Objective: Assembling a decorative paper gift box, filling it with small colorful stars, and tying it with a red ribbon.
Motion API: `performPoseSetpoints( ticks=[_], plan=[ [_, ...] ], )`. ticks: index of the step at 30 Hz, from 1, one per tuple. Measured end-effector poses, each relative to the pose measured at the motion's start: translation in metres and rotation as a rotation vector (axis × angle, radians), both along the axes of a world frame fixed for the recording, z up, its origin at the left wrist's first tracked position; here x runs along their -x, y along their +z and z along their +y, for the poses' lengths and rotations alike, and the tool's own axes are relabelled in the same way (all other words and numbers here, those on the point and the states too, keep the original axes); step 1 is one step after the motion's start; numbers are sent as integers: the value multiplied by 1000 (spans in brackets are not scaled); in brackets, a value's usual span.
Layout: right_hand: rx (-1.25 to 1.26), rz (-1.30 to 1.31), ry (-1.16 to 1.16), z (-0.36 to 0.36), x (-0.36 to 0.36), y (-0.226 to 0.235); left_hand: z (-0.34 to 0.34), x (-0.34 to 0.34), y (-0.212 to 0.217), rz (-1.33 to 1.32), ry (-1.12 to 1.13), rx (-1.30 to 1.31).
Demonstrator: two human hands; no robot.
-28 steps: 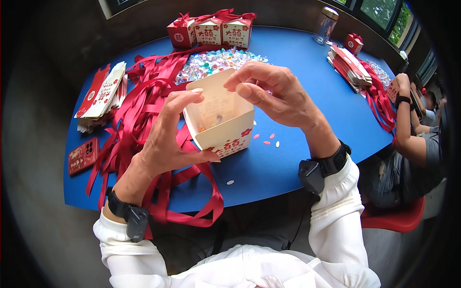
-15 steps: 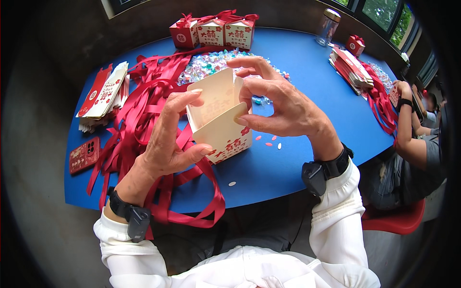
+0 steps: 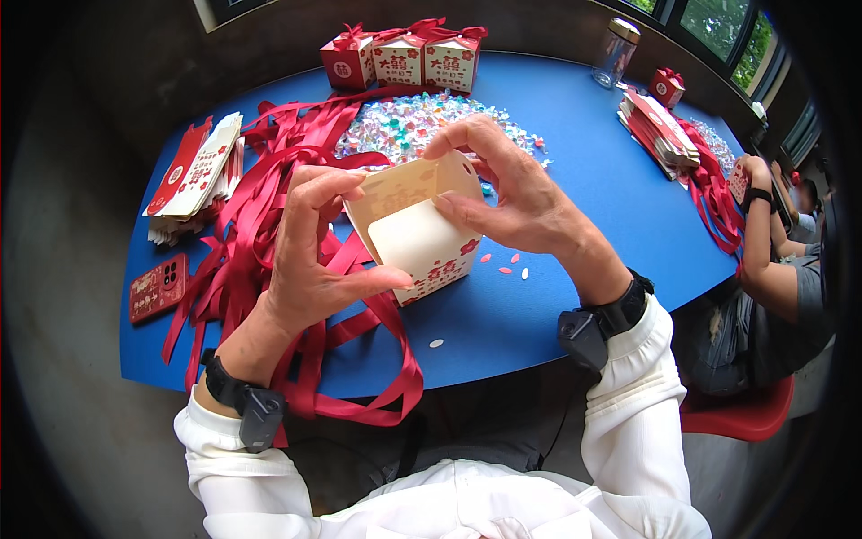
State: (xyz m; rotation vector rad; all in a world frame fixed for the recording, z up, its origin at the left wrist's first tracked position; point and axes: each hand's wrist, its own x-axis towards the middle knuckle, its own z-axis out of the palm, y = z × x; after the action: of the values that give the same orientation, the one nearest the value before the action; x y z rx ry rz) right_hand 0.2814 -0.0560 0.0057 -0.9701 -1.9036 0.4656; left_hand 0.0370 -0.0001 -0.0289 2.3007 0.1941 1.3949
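The box (image 3: 438,266) sits on the blue desk (image 3: 620,260), the left grip (image 3: 298,269) spread around it and the right grip (image 3: 523,198) pinching its top, and if the right thumb (image 3: 462,213) pushes too hard, the front flap (image 3: 411,234) could bend or the box tip.

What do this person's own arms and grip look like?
The left sleeve and right sleeve are loose and white, with gathered cuffs. Each wrist wears a black strap carrying a dark, block-shaped device. The left grip and right grip are simply bare hands, without gloves.
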Motion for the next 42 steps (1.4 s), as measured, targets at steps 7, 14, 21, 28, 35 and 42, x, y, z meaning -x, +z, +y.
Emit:
performPoseSetpoints(
  ticks=[7,14,21,28,35,42],
  plan=[
    [-148,-222,-36,2,-3,-3,0,-1,0,70,16,9],
    [-129,-336,13,0,-10,2,2,-4,5,134,4,3],
    [-1,-305,38,-6,0,2,-4,-7,1,157,26,124],
    [-32,-369,48,-8,-2,2,-8,-7,2,198,29,132],
    [-17,-381,59,-8,-3,0,-7,-11,-1,245,-17,202],
    [-89,-273,28,-8,3,-5,-13,-9,2,353,82,115]
  ],
)
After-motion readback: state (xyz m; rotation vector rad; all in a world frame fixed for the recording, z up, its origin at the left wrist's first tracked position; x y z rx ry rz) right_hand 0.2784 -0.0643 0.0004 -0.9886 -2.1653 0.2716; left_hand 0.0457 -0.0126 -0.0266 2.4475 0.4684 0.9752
